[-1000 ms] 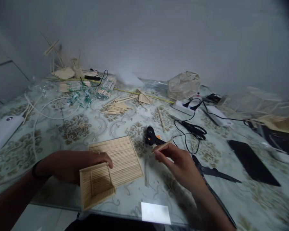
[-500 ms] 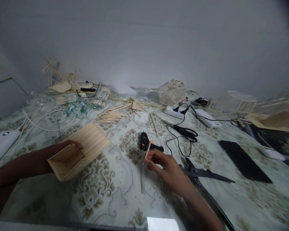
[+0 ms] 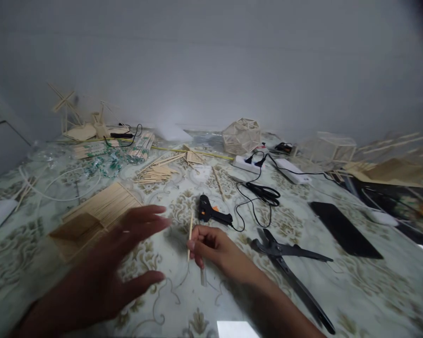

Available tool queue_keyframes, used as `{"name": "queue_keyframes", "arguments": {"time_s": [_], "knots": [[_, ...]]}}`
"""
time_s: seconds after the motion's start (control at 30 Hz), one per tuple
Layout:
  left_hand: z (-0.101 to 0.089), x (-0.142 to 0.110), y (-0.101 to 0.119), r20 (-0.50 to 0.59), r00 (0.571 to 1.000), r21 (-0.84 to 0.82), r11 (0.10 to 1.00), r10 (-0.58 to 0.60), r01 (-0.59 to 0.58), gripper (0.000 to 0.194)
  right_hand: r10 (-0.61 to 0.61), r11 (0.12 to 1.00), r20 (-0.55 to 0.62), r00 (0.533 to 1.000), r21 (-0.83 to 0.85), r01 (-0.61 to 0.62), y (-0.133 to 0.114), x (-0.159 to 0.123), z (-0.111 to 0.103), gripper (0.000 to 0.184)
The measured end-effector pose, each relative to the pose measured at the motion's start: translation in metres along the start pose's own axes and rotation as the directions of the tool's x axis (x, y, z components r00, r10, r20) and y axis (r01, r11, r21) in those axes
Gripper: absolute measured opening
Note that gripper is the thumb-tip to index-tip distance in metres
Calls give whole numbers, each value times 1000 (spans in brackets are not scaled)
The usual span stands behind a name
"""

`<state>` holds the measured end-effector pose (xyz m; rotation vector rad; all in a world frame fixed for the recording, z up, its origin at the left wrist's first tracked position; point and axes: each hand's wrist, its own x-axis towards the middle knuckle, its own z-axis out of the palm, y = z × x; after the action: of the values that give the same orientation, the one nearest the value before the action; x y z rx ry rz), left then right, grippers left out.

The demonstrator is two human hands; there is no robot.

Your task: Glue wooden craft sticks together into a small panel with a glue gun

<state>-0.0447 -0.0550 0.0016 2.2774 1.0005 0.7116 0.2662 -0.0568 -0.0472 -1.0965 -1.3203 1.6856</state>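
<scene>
Between the thumb and fingers of my right hand (image 3: 215, 249) is a short wooden stick (image 3: 190, 234), held nearly upright. My left hand (image 3: 123, 263) has its thumb and fingers spread apart and holds nothing. Behind it on the table lies a box made of wooden sticks (image 3: 107, 204), partly covered by that hand. A black glue gun (image 3: 213, 211) with a clear glue stick (image 3: 203, 277) rests just beyond my right hand, which hides part of the glue stick.
Black cutters (image 3: 285, 253) lie open at the right, near a black phone (image 3: 345, 230). Loose wooden sticks (image 3: 157, 173) are piled farther back. A white power strip (image 3: 248, 164) feeds black cables. A round stick model (image 3: 241, 136) stands near the wall.
My left hand has let go of the stick box and moved right, opening toward my right hand. My right hand has shifted slightly left with the wooden stick, away from the glue gun.
</scene>
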Motion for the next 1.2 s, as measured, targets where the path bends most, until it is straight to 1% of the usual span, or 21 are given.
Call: {"name": "queue_keyframes", "arguments": {"time_s": [0.03,0.07,0.1,0.17,0.23,0.27,0.43,0.57,0.63,0.67,0.73,0.8,0.83,0.9,0.97,1.03,1.1,1.2], "knots": [[19,14,2,29,1000,3,1000,0,0,90,15,1000,31,999,18,-15,-1,0,2,54],[34,28,2,46,999,-16,1000,27,-26,97,28,999,60,998,32,-30,-1,0,2,54],[46,40,1,40,999,-40,999,35,-34,98,40,998,83,996,43,-44,-1,0,2,53],[59,55,-4,99,995,-59,998,10,-4,89,59,996,110,992,60,-66,1,2,0,52],[63,61,-9,130,992,-92,996,-8,20,84,71,994,114,991,72,-80,3,5,-3,51],[65,62,-12,128,992,-110,994,-8,22,82,76,993,113,991,77,-85,5,7,-5,52],[75,59,-22,67,998,-155,988,2,8,71,87,994,120,989,52,-93,13,18,-6,58],[86,56,-27,10,999,-183,982,43,-40,72,71,996,117,991,-59,-65,16,20,-2,63],[89,54,-29,-25,998,-176,982,59,-62,77,37,985,79,996,-174,-22,13,17,-5,60],[90,53,-30,-38,998,-170,983,58,-64,81,5,969,37,999,-249,5,11,15,-10,55],[92,51,-33,-48,998,-165,985,38,-45,89,-96,906,-97,991,-420,47,8,12,-27,36],[94,49,-37,-45,999,-167,986,17,-24,94,-215,824,-251,944,-565,37,9,11,-50,20],[95,49,-39,-44,999,-169,985,10,-18,94,-262,785,-313,913,-619,13,12,12,-62,16],[95,49,-43,-40,999,-167,986,-2,-5,90,-314,723,-378,871,-690,-38,22,15,-81,22],[95,49,-43,-37,999,-167,986,-19,13,87,-331,685,-385,861,-726,-61,35,19,-92,35],[93,49,-42,-41,998,-184,983,-37,29,83,-332,665,-370,868,-744,-62,45,24,-95,46],[91,50,-39,-53,997,-217,975,-48,36,77,-329,654,-361,873,-753,-65,49,26,-93,51],[86,52,-36,-84,996,-261,965,-43,20,63,-319,656,-378,869,-750,-85,41,23,-88,51]]}}
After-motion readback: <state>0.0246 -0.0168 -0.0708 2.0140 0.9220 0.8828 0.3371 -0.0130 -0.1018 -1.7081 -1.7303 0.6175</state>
